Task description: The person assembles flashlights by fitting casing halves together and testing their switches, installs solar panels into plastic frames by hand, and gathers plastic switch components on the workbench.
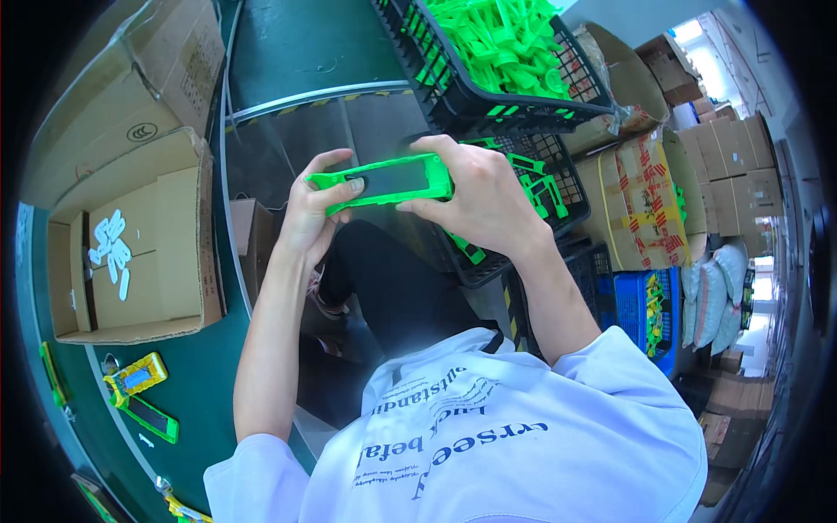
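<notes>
Between my two hands is a bright green plastic frame (410, 161), long and narrow, held up above my lap. Dark grey fills its middle; I cannot tell whether that is a panel or an opening. My left hand (316, 205) grips the left end, its thumb lying over the inner edge. Around the right end, my right hand (475, 187) is closed with fingers on top and thumb below. Behind and to the right of that hand, a black crate (580, 196) contains more green plastic pieces (542, 187).
An upper black crate (514, 112) is heaped with green parts. On the green table (205, 392) at left, an open cardboard box (166, 327) contains small white pieces (112, 244); yellow and green pieces (139, 383) lie nearby. A blue crate (635, 309) and cartons (728, 148) stand right.
</notes>
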A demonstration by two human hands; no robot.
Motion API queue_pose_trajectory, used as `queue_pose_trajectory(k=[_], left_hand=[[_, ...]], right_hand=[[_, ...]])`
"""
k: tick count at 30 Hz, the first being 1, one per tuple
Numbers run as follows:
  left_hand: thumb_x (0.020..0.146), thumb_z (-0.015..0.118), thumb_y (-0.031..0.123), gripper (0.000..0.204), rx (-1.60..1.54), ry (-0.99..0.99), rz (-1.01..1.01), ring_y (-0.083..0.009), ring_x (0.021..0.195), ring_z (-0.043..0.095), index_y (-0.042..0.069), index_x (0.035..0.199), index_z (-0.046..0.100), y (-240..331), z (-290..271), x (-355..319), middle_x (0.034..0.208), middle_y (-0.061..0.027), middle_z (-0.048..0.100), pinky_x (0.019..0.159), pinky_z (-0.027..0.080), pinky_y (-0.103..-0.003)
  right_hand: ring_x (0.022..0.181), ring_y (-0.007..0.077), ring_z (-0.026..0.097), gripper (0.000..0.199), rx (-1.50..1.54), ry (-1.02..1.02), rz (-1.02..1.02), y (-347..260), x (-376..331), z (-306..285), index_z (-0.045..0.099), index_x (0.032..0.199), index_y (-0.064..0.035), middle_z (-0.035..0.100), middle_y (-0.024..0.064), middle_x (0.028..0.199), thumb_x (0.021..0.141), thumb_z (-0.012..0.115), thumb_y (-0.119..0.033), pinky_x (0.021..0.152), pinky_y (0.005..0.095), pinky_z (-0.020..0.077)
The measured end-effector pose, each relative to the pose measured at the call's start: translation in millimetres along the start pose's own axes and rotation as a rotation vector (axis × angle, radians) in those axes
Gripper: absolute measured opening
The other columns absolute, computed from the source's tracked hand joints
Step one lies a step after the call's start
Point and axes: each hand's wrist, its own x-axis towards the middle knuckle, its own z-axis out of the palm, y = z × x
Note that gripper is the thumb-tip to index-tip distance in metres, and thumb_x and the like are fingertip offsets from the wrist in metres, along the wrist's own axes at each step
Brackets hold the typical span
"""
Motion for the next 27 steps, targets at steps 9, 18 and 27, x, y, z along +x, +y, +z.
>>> queue_pose_trajectory(k=[9, 18, 27], left_hand=[[0.085, 0.071, 0.004, 0.04, -0.045, -0.042, 0.006, -0.0099, 0.07, 0.062, 0.003, 0.122, 0.056, -2.7, 0.8, -2.6, 0.089, -0.004, 0.064, 0.058, 0.051, -0.022], [0.08, 0.076, 0.003, 0.049, 0.163, 0.083, 0.064, -0.0119, 0.075, 0.062, 0.0, 0.124, 0.055, -4.1, 9.1, -3.8, 0.084, -0.0036, 0.063, 0.066, 0.05, -0.027], [0.08, 0.075, 0.003, 0.057, 0.168, 0.023, 0.044, -0.013, 0.073, 0.063, -0.003, 0.132, 0.052, -9.6, 14.3, -3.7, 0.081, -0.0051, 0.065, 0.067, 0.052, -0.027]], right_hand=[[0.083, 0.0243, 0.067, 0.055, 0.357, 0.175, -0.059, 15.1, -18.8, 15.0, 0.054, 0.12, -0.0063, 0.065, 0.0121, 0.1, 0.073, 0.083, -0.013, 0.067, 0.0334, 0.0544], [0.082, 0.0155, 0.065, 0.043, 1.052, 0.058, 0.347, 19.7, -12.5, 45.1, 0.042, 0.118, -0.0082, 0.057, 0.007, 0.097, 0.084, 0.062, 0.007, 0.057, 0.0254, 0.0549], [0.08, 0.0143, 0.065, 0.049, 0.992, -0.004, 0.255, 34.1, -15.9, 39.9, 0.042, 0.116, -0.0082, 0.059, 0.0077, 0.098, 0.079, 0.072, 0.005, 0.057, 0.0264, 0.0548]])
